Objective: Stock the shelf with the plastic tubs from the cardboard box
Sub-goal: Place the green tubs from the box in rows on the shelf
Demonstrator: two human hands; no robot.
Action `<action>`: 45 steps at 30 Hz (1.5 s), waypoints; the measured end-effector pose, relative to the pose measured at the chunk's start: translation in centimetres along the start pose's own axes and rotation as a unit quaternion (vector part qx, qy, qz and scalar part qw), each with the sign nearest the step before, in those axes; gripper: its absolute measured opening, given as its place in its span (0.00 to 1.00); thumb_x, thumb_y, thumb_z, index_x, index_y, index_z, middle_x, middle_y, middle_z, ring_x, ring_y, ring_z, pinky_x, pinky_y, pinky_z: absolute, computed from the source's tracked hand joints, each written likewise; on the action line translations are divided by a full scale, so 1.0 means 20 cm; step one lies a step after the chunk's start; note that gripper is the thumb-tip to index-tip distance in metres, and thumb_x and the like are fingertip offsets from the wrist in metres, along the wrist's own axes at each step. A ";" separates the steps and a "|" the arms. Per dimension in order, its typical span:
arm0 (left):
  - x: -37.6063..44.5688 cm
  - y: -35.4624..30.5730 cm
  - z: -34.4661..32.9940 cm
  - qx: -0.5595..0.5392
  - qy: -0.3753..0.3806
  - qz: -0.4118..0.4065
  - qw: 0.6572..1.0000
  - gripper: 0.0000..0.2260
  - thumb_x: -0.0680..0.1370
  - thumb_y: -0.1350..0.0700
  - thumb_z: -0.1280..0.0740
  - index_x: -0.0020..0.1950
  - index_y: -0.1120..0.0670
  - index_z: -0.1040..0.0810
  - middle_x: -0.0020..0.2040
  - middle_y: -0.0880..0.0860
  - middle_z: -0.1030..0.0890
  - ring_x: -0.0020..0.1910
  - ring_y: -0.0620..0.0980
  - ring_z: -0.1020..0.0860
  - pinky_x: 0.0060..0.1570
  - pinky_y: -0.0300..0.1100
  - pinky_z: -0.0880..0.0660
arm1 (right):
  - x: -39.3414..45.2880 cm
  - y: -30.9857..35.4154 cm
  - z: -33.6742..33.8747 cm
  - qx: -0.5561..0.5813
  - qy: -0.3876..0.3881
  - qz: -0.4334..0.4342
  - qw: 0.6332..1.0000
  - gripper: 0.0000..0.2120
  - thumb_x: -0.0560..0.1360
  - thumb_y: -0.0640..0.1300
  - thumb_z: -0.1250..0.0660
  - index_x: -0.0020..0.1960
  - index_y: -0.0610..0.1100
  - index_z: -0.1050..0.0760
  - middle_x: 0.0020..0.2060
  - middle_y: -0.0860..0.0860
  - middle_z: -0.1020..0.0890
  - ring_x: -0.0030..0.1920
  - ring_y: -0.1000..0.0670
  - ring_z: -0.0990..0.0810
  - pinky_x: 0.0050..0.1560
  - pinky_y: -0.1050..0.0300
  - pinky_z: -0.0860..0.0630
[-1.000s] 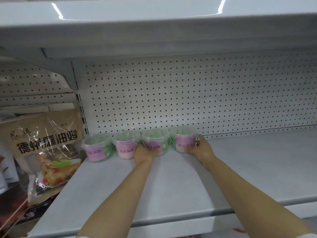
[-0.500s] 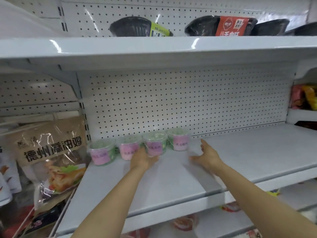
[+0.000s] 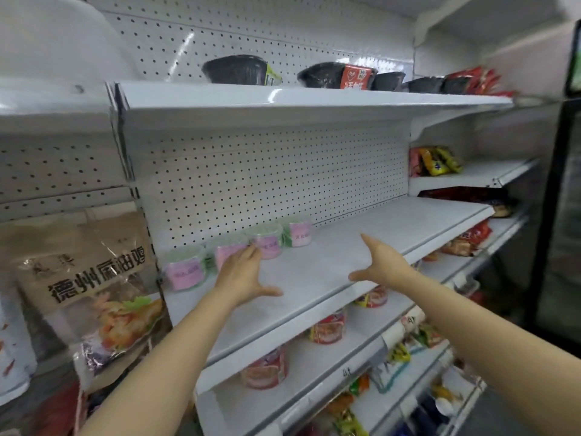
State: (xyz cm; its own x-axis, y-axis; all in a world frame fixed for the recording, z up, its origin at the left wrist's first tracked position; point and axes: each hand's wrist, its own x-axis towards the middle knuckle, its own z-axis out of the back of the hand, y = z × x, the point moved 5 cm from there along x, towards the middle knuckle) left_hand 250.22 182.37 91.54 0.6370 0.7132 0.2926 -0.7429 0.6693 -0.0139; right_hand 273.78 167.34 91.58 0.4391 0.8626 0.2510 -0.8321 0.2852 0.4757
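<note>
Two bare forearms reach in from the bottom of the view, both stretched over the white shelf [image 3: 393, 234]. The left hand [image 3: 240, 275] hovers palm down, fingers straight and loosely spread, thumb jutting out to the right, holding nothing; its fingertips [image 3: 253, 251] sit right at the front of the row of tubs, and whether they actually touch one is hard to say through the blur. The right hand [image 3: 382, 262] is open too, fingers extended forward and thumb pointing left, empty, well apart from the tubs.

Count the tubs: four of them, lined up along the back of the shelf against the pegboard [image 3: 267, 177], at the left end. First tub [image 3: 185, 272] at far left, second tub [image 3: 228, 251] just beside it, third tub [image 3: 267, 239] next, fourth tub [image 3: 297, 231] at the right end. All four are clear plastic with pink labels and green showing inside, standing upright, side by side. The rest of the shelf board to their right is bare white.

Left of the shelf hangs one big brown bag [image 3: 91, 278] with bold black lettering and a food photo. Below, three red cups [image 3: 328, 327] show on the lower shelf. Up top, four black bowls [image 3: 235, 69] line the upper shelf, one with a red sleeve. The cardboard box is out of view.
</note>
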 end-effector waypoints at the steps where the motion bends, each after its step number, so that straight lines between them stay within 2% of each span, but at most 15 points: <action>1: -0.04 -0.02 0.03 0.009 0.005 -0.018 1.000 0.54 0.63 0.28 0.31 0.79 0.55 0.47 0.79 0.54 0.45 0.77 0.53 0.43 0.74 0.48 0.44 | -0.07 0.02 0.02 -0.008 -0.002 -0.002 1.000 0.50 0.68 0.53 0.24 0.78 0.43 0.50 0.77 0.46 0.41 0.74 0.45 0.39 0.71 0.53 0.38; 7: -0.25 -0.16 0.21 0.009 -0.014 -0.120 0.993 0.55 0.59 0.25 0.31 0.78 0.50 0.45 0.78 0.50 0.42 0.76 0.52 0.42 0.74 0.50 0.45 | -0.47 0.14 0.16 -0.085 -0.026 0.015 0.996 0.52 0.66 0.57 0.24 0.78 0.43 0.50 0.77 0.47 0.44 0.76 0.47 0.44 0.74 0.53 0.43; 14: -0.54 -0.27 0.32 0.010 -0.005 -0.187 0.982 0.57 0.57 0.25 0.31 0.79 0.49 0.48 0.78 0.49 0.43 0.76 0.52 0.43 0.74 0.51 0.43 | -0.92 0.28 0.30 -0.164 -0.068 0.006 0.984 0.55 0.64 0.61 0.24 0.78 0.41 0.50 0.76 0.46 0.42 0.76 0.46 0.45 0.75 0.53 0.46; 19: -0.82 -0.34 0.41 -0.001 -0.005 -0.228 0.974 0.56 0.58 0.27 0.29 0.78 0.48 0.48 0.76 0.48 0.40 0.74 0.51 0.41 0.71 0.50 0.39 | -1.30 0.37 0.33 -0.181 -0.083 -0.025 0.980 0.54 0.62 0.62 0.24 0.77 0.42 0.46 0.74 0.46 0.37 0.73 0.44 0.39 0.73 0.50 0.39; 23: -1.10 -0.38 0.47 0.004 -0.015 -0.270 0.963 0.55 0.58 0.28 0.28 0.78 0.49 0.46 0.75 0.50 0.38 0.73 0.53 0.39 0.70 0.50 0.39 | -1.64 0.47 0.32 -0.195 -0.099 -0.042 0.975 0.47 0.63 0.59 0.23 0.73 0.41 0.40 0.71 0.45 0.33 0.71 0.43 0.36 0.70 0.50 0.36; 29: -1.46 -0.37 0.57 0.009 -0.019 -0.317 0.948 0.55 0.58 0.30 0.26 0.77 0.51 0.44 0.73 0.52 0.36 0.70 0.55 0.36 0.68 0.52 0.36 | -2.02 0.63 0.33 -0.221 -0.094 -0.065 0.969 0.56 0.60 0.62 0.23 0.77 0.40 0.45 0.75 0.44 0.37 0.74 0.44 0.39 0.73 0.51 0.40; 33: -1.61 -0.30 0.59 -0.004 -0.017 -0.333 0.943 0.53 0.60 0.32 0.25 0.77 0.51 0.43 0.72 0.52 0.35 0.70 0.55 0.35 0.66 0.53 0.33 | -2.18 0.73 0.32 -0.207 -0.099 -0.079 0.970 0.54 0.59 0.61 0.22 0.75 0.41 0.42 0.73 0.45 0.34 0.72 0.43 0.36 0.69 0.50 0.36; 37: -1.70 -0.21 0.50 -0.017 -0.015 -0.345 0.938 0.48 0.63 0.38 0.24 0.76 0.52 0.41 0.71 0.52 0.33 0.68 0.55 0.34 0.64 0.52 0.32 | -2.29 0.80 0.22 -0.190 -0.098 -0.090 0.973 0.46 0.62 0.57 0.21 0.71 0.39 0.38 0.70 0.44 0.31 0.69 0.41 0.33 0.68 0.48 0.35; 41: -1.77 -0.10 0.33 -0.029 0.001 -0.345 0.938 0.44 0.66 0.42 0.25 0.76 0.52 0.41 0.71 0.53 0.34 0.68 0.56 0.33 0.65 0.53 0.31 | -2.33 0.81 0.02 -0.173 -0.087 -0.104 0.976 0.47 0.64 0.53 0.22 0.74 0.38 0.41 0.72 0.42 0.34 0.71 0.41 0.36 0.70 0.47 0.37; 45: -1.85 0.04 0.06 -0.050 0.011 -0.329 0.943 0.42 0.67 0.40 0.26 0.75 0.53 0.39 0.71 0.53 0.33 0.68 0.56 0.33 0.65 0.52 0.32 | -2.33 0.74 -0.30 -0.160 -0.075 -0.121 0.977 0.45 0.66 0.49 0.23 0.74 0.36 0.41 0.72 0.39 0.35 0.71 0.38 0.36 0.72 0.47 0.40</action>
State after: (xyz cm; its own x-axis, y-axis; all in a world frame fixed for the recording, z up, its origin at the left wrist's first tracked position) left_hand 225.78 156.36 81.80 0.9580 0.1410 0.2496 -0.1638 0.9838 0.0732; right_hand 239.02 133.90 81.75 0.6605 0.6901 0.2958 -0.7508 0.6094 0.2548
